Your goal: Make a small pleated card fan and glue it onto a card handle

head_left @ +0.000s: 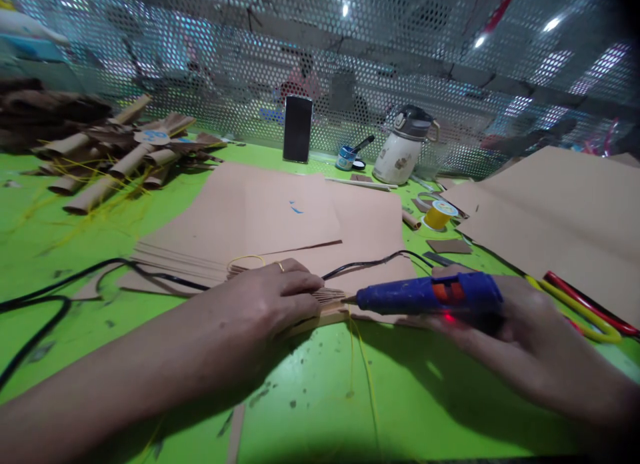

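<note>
My right hand (pixel 530 337) grips a blue glue gun (pixel 415 294) with a small red light on its side. The gun's tip points left and meets the edge of a small bundle of layered brown paper (pixel 333 304) close to my left fingers. My left hand (pixel 280 294), with a ring on one finger, holds that bundle down. My left thumb is hidden. Yellow thread (pixel 370 377) hangs from the bundle toward the table's front. Beneath and behind lie large brown paper sheets (pixel 370 217), partly stacked. A black cord (pixel 375 261) crosses them.
Brown paper rolls with yellow threads (pixel 120 164) pile up at left. Toward the back stand a phone (pixel 298 129), a small blue jar (pixel 346 159) and a white bottle (pixel 399 154) before a perforated metal screen. A yellow thread spool (pixel 440 215), scissors (pixel 580 311) and big sheets (pixel 560 211) lie right.
</note>
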`<act>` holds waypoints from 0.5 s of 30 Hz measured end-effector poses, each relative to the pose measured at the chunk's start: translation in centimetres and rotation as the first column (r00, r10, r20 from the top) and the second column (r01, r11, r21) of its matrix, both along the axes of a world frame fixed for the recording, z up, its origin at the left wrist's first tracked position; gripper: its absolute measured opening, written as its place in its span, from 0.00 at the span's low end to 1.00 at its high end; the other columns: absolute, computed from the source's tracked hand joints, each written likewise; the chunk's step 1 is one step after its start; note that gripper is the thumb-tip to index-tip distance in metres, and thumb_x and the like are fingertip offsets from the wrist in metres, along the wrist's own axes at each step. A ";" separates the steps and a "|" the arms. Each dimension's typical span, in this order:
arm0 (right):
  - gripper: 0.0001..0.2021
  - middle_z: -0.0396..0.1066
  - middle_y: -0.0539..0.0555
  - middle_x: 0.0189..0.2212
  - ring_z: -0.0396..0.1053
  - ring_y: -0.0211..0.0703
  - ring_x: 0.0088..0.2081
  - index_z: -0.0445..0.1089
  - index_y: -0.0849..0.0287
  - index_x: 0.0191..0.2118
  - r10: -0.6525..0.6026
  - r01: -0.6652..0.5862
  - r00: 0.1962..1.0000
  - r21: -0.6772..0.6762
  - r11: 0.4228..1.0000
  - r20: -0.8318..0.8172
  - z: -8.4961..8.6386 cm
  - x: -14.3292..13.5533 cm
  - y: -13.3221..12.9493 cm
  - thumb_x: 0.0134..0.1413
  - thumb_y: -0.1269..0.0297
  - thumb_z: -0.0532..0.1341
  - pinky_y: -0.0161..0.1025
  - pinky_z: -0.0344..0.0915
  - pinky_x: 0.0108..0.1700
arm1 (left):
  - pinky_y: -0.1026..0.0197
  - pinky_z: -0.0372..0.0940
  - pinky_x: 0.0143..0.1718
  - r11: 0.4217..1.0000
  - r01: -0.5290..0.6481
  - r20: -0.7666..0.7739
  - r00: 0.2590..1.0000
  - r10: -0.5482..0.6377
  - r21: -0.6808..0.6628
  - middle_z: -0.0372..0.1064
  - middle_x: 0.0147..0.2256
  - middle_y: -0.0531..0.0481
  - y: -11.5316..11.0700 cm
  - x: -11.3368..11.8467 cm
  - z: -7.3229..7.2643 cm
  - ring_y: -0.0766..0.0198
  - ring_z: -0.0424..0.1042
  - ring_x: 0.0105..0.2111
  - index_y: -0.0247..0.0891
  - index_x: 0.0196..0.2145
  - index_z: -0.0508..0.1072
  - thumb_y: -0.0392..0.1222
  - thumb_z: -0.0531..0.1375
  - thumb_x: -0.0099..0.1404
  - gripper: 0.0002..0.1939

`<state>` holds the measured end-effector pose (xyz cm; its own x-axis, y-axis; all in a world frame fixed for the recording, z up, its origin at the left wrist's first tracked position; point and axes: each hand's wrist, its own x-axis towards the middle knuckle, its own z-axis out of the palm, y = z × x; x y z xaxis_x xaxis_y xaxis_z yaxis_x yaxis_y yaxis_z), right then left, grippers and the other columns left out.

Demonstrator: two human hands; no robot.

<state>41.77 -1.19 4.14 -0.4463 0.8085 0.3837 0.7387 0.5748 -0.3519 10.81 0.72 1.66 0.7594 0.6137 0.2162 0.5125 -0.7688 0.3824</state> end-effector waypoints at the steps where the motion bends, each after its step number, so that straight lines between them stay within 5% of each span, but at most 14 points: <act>1: 0.08 0.81 0.53 0.29 0.78 0.47 0.25 0.74 0.54 0.32 0.002 -0.002 1.000 0.002 1.000 0.001 0.0 0.0 0.0 0.60 0.62 0.60 0.35 0.70 0.20 | 0.57 0.71 0.45 1.000 -0.001 0.001 1.000 0.001 0.005 0.75 0.51 0.45 -0.1 0.0 0.1 0.58 0.74 0.46 0.45 0.59 0.74 0.34 0.54 0.75 0.19; 15: 0.09 0.84 0.52 0.36 0.83 0.50 0.34 0.75 0.49 0.44 -0.011 0.006 0.999 0.099 0.995 0.046 -0.4 0.5 -0.2 0.57 0.60 0.62 0.36 0.79 0.30 | 0.59 0.73 0.42 0.991 0.001 -0.004 1.000 0.000 0.136 0.77 0.45 0.42 -0.6 0.4 0.4 0.58 0.76 0.41 0.40 0.54 0.76 0.31 0.55 0.73 0.17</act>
<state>42.25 -1.34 3.71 -0.4586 0.7718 0.4405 0.7582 0.5984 -0.2589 11.25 0.13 2.11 0.7607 0.5782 0.2950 0.5132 -0.8140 0.2721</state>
